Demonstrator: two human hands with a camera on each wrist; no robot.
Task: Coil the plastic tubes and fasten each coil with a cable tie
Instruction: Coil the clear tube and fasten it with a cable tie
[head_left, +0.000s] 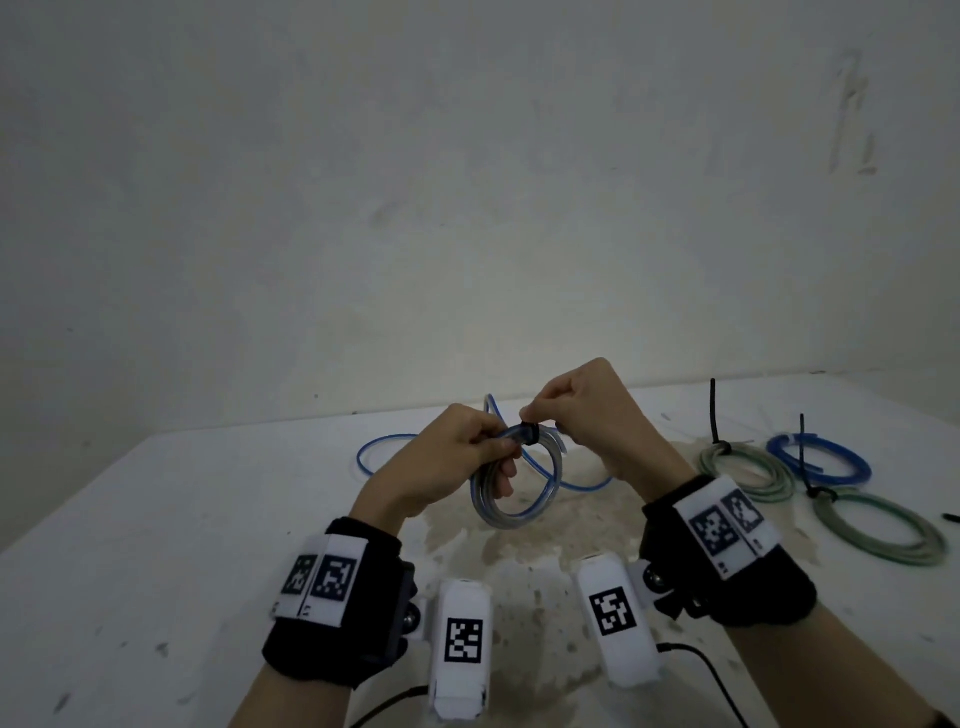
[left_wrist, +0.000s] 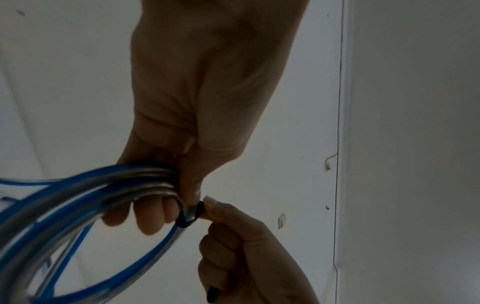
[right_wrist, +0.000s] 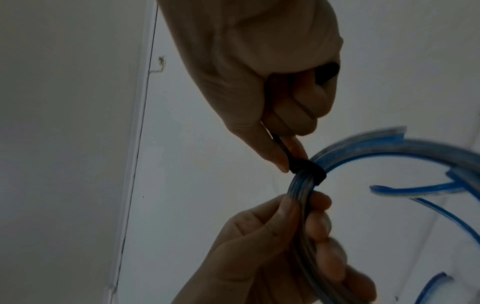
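A coil of clear and blue plastic tube (head_left: 511, 488) hangs above the white table (head_left: 156, 519), held up between both hands. My left hand (head_left: 457, 462) grips the bundled strands (left_wrist: 145, 181) just left of a black cable tie (head_left: 529, 434) wrapped round them. My right hand (head_left: 576, 410) pinches the tie's tail (right_wrist: 281, 150) beside the wrap (right_wrist: 309, 169), thumb and forefinger closed on it; the rest of the tail runs through the curled fingers. A loose blue tube (head_left: 379, 452) lies on the table behind the hands.
Three tied coils lie at the right: a grey-green one (head_left: 748, 473), a blue one (head_left: 821, 457) and a larger grey-green one (head_left: 883, 530), each with a black tie tail sticking up. A small black piece (head_left: 950, 517) lies at the right edge. A plain wall stands behind.
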